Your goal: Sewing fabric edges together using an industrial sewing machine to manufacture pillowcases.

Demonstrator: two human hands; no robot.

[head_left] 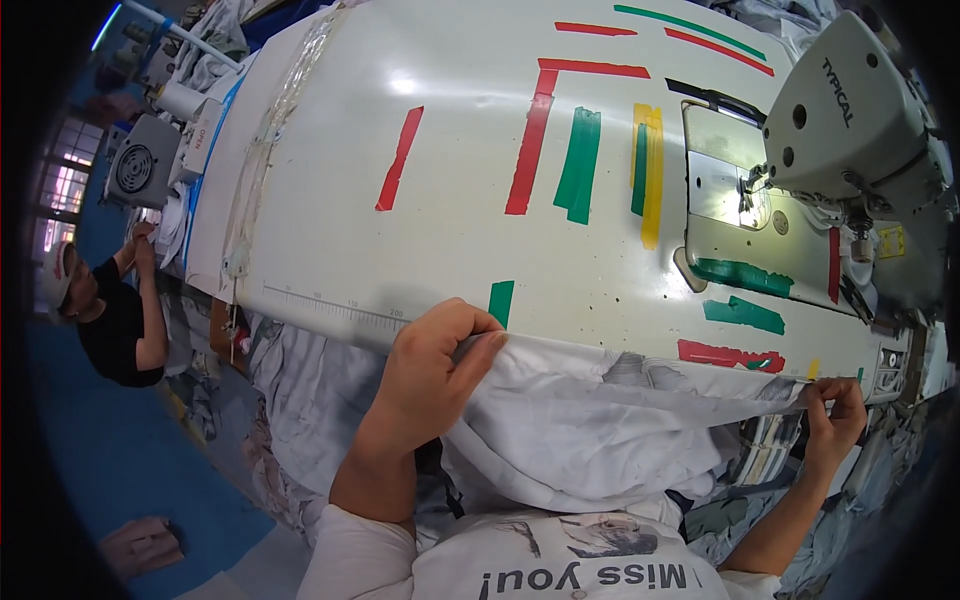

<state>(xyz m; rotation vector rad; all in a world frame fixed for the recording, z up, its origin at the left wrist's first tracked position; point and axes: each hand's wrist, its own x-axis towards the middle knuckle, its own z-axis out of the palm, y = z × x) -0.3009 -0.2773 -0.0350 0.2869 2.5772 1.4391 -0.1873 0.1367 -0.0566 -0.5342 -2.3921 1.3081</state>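
Note:
A piece of white fabric (590,430) is stretched along the near edge of the sewing table, its bulk hanging down over my lap. My left hand (440,365) pinches one end of its upper edge, close to a short green tape mark. At the far right end of that edge, my right hand (836,415) pinches the fabric between thumb and fingers. Grey shading shows on the cloth between my hands. The sewing machine (850,110) stands at the back right with its needle area lit, apart from both hands.
Red, green and yellow tape strips (530,140) mark the white tabletop (320,200), and a printed ruler (340,305) runs along its near left edge. More pale cloth (320,390) hangs below the table's left side. A co-worker (115,310) in black is at the far left.

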